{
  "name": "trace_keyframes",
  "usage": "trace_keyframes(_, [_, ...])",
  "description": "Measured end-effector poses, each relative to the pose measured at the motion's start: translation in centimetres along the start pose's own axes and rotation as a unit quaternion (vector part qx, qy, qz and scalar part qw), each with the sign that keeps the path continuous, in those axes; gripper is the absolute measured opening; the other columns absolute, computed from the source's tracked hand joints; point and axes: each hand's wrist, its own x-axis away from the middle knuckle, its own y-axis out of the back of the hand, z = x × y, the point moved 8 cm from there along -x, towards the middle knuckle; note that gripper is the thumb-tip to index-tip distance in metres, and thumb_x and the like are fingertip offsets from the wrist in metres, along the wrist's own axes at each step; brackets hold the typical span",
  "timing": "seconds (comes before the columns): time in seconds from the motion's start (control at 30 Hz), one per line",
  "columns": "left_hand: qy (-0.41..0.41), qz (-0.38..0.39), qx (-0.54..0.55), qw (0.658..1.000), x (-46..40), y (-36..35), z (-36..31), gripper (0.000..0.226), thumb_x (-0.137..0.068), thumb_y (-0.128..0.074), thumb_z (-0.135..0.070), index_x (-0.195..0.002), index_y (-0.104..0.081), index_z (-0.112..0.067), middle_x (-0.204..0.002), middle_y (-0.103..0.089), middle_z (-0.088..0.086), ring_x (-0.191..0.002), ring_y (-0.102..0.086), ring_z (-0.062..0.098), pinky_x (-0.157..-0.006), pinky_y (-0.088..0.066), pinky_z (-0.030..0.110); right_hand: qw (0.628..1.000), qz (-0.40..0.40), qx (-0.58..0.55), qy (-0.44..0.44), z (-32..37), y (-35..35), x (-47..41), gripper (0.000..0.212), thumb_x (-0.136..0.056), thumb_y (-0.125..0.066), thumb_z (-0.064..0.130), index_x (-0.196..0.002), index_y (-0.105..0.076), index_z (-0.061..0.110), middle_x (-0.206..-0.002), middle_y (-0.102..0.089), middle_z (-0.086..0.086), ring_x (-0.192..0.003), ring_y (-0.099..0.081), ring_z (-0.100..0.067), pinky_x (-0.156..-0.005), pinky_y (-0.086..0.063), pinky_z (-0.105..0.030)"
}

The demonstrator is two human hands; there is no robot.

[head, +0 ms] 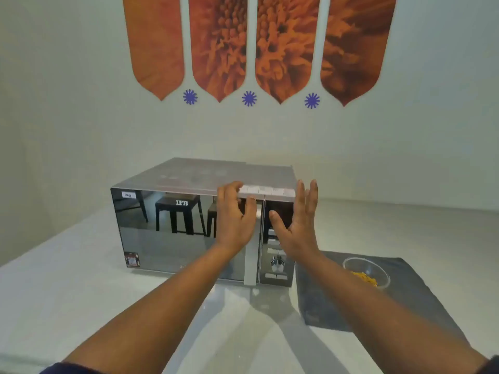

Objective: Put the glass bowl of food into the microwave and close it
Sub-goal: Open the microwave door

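A silver microwave (172,228) with a mirrored door stands in the middle of the white table, its door shut. My left hand (234,220) rests on the door's upper right corner, fingers curled over the top edge by the handle strip. My right hand (298,225) is held flat and upright in front of the control panel, fingers spread, holding nothing. The glass bowl (374,268) with yellow food in it sits to the right of the microwave on a dark grey cloth (324,306), partly hidden behind my right forearm.
The white table (67,292) runs left and toward me from the microwave. A wall with orange flower panels (251,44) rises close behind the microwave. The control panel carries buttons and a round knob (277,263).
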Motion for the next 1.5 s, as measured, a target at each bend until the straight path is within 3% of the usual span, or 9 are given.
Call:
trace_keyframes(0.07, [0.045,0.008,0.068,0.997,1.1,-0.4,0.6,0.026,-0.099,-0.051,-0.036,-0.122,-0.048,-0.025,-0.108,-0.053,-0.003,-0.090,-0.056,0.002,-0.075,-0.048,0.018,0.995,0.004,-0.073,-0.068,-1.2,-0.6,0.8,0.100,-0.095,-0.063,0.049,-0.163,0.010,0.039,-0.173,0.017,0.005,-0.158,0.015,-0.007,-0.123,-0.003,-0.020])
trace_keyframes(0.1, [0.053,0.008,0.081,0.995,1.8,-0.6,0.9,0.026,-0.099,-0.050,-0.039,-0.121,-0.049,-0.025,-0.105,-0.055,-0.004,-0.089,-0.056,0.002,-0.074,-0.048,0.016,0.990,0.009,-0.099,-0.103,-1.8,-1.0,1.5,0.104,-0.094,-0.067,0.048,-0.163,0.010,0.038,-0.173,0.010,0.006,-0.158,0.008,-0.007,-0.125,-0.006,-0.021])
trace_keyframes(0.27, [0.095,0.036,0.119,0.988,4.5,-2.4,2.6,0.031,-0.101,-0.046,-0.046,-0.126,-0.045,-0.028,-0.106,-0.061,-0.012,-0.095,-0.063,0.002,-0.077,-0.053,0.016,0.946,0.015,-0.203,-0.251,-4.6,-2.7,3.6,0.112,-0.087,-0.080,0.046,-0.164,0.001,0.037,-0.170,-0.026,0.003,-0.153,-0.032,-0.017,-0.123,-0.032,-0.042])
trace_keyframes(0.33, [0.114,0.052,0.139,0.982,5.3,-3.2,3.3,0.034,-0.101,-0.045,-0.046,-0.129,-0.042,-0.029,-0.106,-0.062,-0.012,-0.097,-0.064,0.004,-0.080,-0.055,0.017,0.936,0.014,-0.216,-0.277,-5.6,-3.0,4.0,0.100,-0.085,-0.082,0.043,-0.162,-0.018,0.035,-0.155,-0.049,0.000,-0.141,-0.050,-0.018,-0.116,-0.045,-0.045])
trace_keyframes(0.43, [0.139,0.079,0.151,0.975,5.9,-4.2,4.1,0.022,-0.102,-0.040,-0.049,-0.119,-0.048,-0.039,-0.099,-0.064,-0.012,-0.094,-0.066,0.006,-0.079,-0.056,0.019,0.923,0.002,-0.241,-0.299,-6.7,-3.4,4.2,0.072,-0.083,-0.084,0.044,-0.145,-0.047,0.036,-0.127,-0.068,0.009,-0.117,-0.064,-0.007,-0.101,-0.056,-0.036])
trace_keyframes(0.63, [0.168,0.135,0.191,0.958,6.2,-5.1,5.6,0.027,-0.103,-0.037,-0.048,-0.108,-0.056,-0.028,-0.078,-0.065,-0.007,-0.079,-0.067,0.009,-0.075,-0.056,0.023,0.904,0.000,-0.288,-0.316,-7.2,-3.9,3.8,0.066,-0.075,-0.088,0.051,-0.132,-0.055,0.039,-0.107,-0.073,0.023,-0.098,-0.066,0.010,-0.070,-0.053,-0.007])
trace_keyframes(1.03, [0.189,0.173,0.184,0.949,6.6,-5.6,6.1,0.017,-0.104,-0.035,-0.049,-0.106,-0.049,-0.040,-0.071,-0.059,-0.020,-0.074,-0.060,-0.003,-0.071,-0.051,0.011,0.910,-0.033,-0.256,-0.323,-7.7,-4.3,4.1,0.082,-0.072,-0.083,0.065,-0.141,-0.051,0.032,-0.121,-0.068,0.013,-0.109,-0.066,-0.006,-0.072,-0.052,-0.005])
trace_keyframes(1.23, [0.202,0.137,0.170,0.955,6.8,-5.4,5.7,0.019,-0.101,-0.035,-0.055,-0.089,-0.048,-0.062,-0.070,-0.057,-0.020,-0.071,-0.059,-0.003,-0.069,-0.054,0.016,0.913,-0.032,-0.253,-0.319,-7.7,-4.2,4.1,0.077,-0.074,-0.081,0.065,-0.138,-0.052,0.035,-0.117,-0.068,0.020,-0.105,-0.066,-0.002,-0.072,-0.051,-0.004])
trace_keyframes(1.5, [0.201,0.132,0.167,0.956,6.9,-5.7,6.2,0.020,-0.099,-0.035,-0.055,-0.105,-0.049,-0.043,-0.075,-0.056,-0.015,-0.073,-0.060,-0.001,-0.073,-0.052,0.022,0.913,-0.032,-0.249,-0.322,-7.8,-4.2,4.1,0.084,-0.065,-0.078,0.077,-0.136,-0.049,0.041,-0.114,-0.065,0.028,-0.103,-0.065,0.002,-0.071,-0.051,-0.004])
